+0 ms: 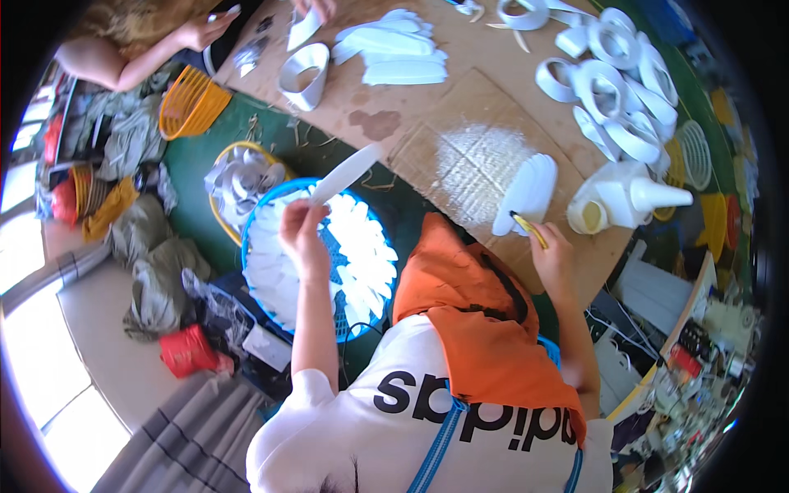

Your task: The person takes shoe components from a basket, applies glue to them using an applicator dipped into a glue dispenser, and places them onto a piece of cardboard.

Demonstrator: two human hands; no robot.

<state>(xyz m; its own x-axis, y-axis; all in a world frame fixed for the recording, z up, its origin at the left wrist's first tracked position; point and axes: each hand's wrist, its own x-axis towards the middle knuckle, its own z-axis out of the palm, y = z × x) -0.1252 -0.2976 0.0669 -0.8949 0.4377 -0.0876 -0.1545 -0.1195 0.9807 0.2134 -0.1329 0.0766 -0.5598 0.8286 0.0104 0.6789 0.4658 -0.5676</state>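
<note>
1. My right hand (552, 250) pinches a yellow dark-tipped tool (532, 231) at the strip stack's (530, 191) near end, on cardboard (419, 156).
2. My left hand (306, 234) pinches a white strip's (348, 174) near end over the blue basket (345, 338); likely light, flexible, best held there.

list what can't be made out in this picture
In the head view:
White strip: gripped end, hidden by the left hand.
Yellow tool in the right hand: tip too small to identify.
White stack: lower pieces, mostly covered by upper ones.
Blue basket: most of its floor, hidden by white pieces.
Co-worker's topmost hand: partly cut off by the top edge.
Clutter at far right: too small.
</note>
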